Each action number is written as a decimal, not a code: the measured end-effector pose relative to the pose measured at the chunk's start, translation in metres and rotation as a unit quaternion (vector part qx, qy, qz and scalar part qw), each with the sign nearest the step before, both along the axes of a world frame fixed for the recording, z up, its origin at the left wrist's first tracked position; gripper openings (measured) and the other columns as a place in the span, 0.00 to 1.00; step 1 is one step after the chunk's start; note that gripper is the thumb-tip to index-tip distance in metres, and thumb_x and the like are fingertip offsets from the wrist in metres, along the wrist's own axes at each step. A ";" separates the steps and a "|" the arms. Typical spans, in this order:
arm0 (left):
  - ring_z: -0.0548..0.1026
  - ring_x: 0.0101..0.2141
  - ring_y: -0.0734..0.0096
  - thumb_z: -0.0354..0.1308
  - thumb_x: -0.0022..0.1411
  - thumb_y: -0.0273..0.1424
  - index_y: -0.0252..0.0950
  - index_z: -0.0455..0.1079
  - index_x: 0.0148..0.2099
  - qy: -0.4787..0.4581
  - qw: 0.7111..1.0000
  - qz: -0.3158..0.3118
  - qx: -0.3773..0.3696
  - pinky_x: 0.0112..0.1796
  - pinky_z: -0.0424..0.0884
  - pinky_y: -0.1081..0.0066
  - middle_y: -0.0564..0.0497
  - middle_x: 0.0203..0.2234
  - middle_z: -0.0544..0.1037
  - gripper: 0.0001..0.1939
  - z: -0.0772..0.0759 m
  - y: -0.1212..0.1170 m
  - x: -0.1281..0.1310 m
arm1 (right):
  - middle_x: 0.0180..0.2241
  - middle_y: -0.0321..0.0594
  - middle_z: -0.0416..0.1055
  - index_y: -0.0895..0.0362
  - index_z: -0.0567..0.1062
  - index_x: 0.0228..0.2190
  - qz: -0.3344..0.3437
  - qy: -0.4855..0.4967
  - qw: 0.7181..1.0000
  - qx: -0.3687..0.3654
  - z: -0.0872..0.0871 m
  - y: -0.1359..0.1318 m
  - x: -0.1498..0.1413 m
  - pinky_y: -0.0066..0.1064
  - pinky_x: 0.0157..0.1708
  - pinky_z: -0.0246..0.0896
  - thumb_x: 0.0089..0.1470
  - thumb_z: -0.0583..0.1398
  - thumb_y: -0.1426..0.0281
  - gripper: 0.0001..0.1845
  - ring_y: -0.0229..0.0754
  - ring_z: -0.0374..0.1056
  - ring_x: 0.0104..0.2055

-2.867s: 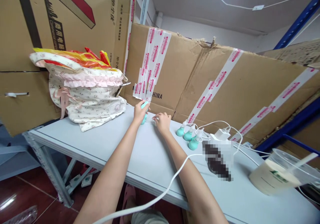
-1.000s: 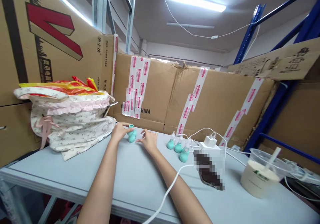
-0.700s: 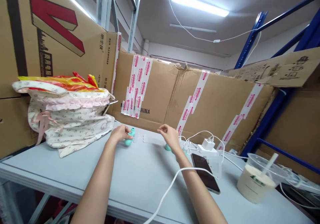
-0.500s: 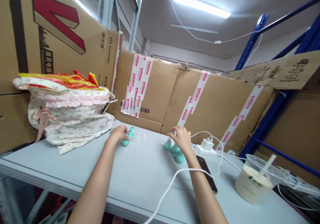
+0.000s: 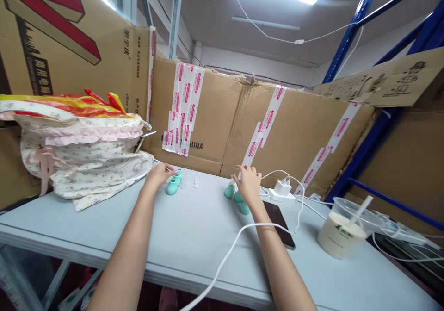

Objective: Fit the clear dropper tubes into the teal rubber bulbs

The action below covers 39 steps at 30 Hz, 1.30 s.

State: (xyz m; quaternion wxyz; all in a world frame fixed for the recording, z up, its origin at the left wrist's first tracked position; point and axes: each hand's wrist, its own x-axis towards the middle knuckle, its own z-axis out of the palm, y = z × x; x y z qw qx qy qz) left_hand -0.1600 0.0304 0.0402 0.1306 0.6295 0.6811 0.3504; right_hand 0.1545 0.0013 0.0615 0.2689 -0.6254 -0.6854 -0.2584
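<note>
Fingers near teal bulbs, "CHINA" on cardboard

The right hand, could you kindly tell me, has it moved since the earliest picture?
Yes, rightward: judged against the middle tape strip on the cardboard, the right hand was left of the strip's foot and is now just below it.

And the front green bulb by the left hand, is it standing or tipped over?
Standing: the green bulb sits on its rounded bottom, its open neck on top.
</note>
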 end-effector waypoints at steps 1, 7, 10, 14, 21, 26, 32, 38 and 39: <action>0.71 0.36 0.61 0.55 0.48 0.47 0.38 0.72 0.35 -0.006 0.999 0.011 0.032 0.36 0.64 0.68 0.47 0.33 0.76 0.19 0.002 -0.001 0.002 | 0.41 0.45 0.68 0.53 0.70 0.40 0.001 -0.007 1.000 -0.007 -0.001 0.001 0.000 0.38 0.38 0.44 0.52 0.56 0.66 0.12 0.49 0.58 0.45; 0.69 0.42 0.64 0.58 0.48 0.45 0.39 0.69 0.44 -0.065 0.955 -0.187 0.222 0.39 0.66 0.69 0.47 0.44 0.70 0.22 0.015 -0.011 0.056 | 0.31 0.42 0.73 0.56 0.72 0.30 0.055 -0.016 0.997 -0.049 -0.003 -0.001 -0.006 0.39 0.43 0.42 0.49 0.58 0.72 0.03 0.46 0.63 0.40; 0.63 0.51 0.60 0.63 0.42 0.43 0.42 0.60 0.54 -0.050 0.923 -0.304 0.230 0.45 0.64 0.66 0.47 0.52 0.64 0.36 0.013 -0.021 0.092 | 0.32 0.39 0.74 0.55 0.73 0.30 0.170 0.020 0.983 -0.060 0.007 -0.014 -0.016 0.38 0.46 0.42 0.49 0.59 0.72 0.03 0.43 0.65 0.40; 0.70 0.42 0.61 0.60 0.45 0.43 0.37 0.69 0.44 -0.035 0.927 -0.346 0.137 0.41 0.65 0.69 0.48 0.42 0.73 0.24 0.001 -0.032 0.118 | 0.32 0.37 0.74 0.55 0.73 0.29 0.331 0.121 0.929 -0.112 0.014 -0.030 -0.028 0.32 0.44 0.48 0.51 0.57 0.69 0.05 0.40 0.68 0.38; 0.66 0.14 0.75 0.46 0.55 0.40 0.34 0.60 0.12 -0.101 0.949 -0.296 0.036 0.23 0.62 0.75 0.53 0.07 0.64 0.24 -0.029 -0.025 0.135 | 0.30 0.38 0.73 0.57 0.70 0.24 0.363 0.252 0.895 -0.062 -0.008 -0.028 -0.037 0.31 0.40 0.54 0.50 0.56 0.70 0.05 0.40 0.67 0.35; 0.65 0.14 0.76 0.46 0.54 0.36 0.35 0.59 0.13 -0.156 0.951 -0.264 0.045 0.23 0.62 0.75 0.53 0.07 0.64 0.20 -0.038 -0.021 0.146 | 0.29 0.39 0.71 0.56 0.68 0.24 0.364 0.271 0.891 0.000 -0.021 -0.026 -0.043 0.30 0.37 0.55 0.50 0.54 0.73 0.06 0.40 0.64 0.35; 0.68 0.17 0.72 0.45 0.54 0.37 0.35 0.59 0.12 -0.087 0.968 -0.226 0.070 0.24 0.60 0.74 0.51 0.09 0.66 0.22 -0.032 -0.026 0.142 | 0.31 0.37 0.70 0.56 0.71 0.29 0.404 0.288 0.868 -0.031 -0.015 -0.026 -0.040 0.29 0.37 0.56 0.50 0.55 0.71 0.05 0.38 0.63 0.35; 0.69 0.20 0.69 0.48 0.47 0.30 0.35 0.60 0.12 0.023 0.981 -0.185 0.054 0.24 0.58 0.73 0.51 0.09 0.66 0.15 -0.026 -0.027 0.137 | 0.32 0.38 0.73 0.53 0.76 0.33 0.402 0.266 0.871 -0.098 -0.022 -0.022 -0.038 0.31 0.40 0.55 0.50 0.58 0.69 0.08 0.40 0.65 0.36; 0.69 0.20 0.69 0.48 0.46 0.29 0.35 0.61 0.12 0.015 0.982 -0.182 0.055 0.24 0.58 0.73 0.51 0.09 0.66 0.14 -0.027 -0.026 0.137 | 0.32 0.38 0.73 0.52 0.77 0.32 0.387 0.266 0.879 -0.081 -0.024 -0.023 -0.039 0.32 0.41 0.54 0.50 0.58 0.69 0.08 0.40 0.65 0.36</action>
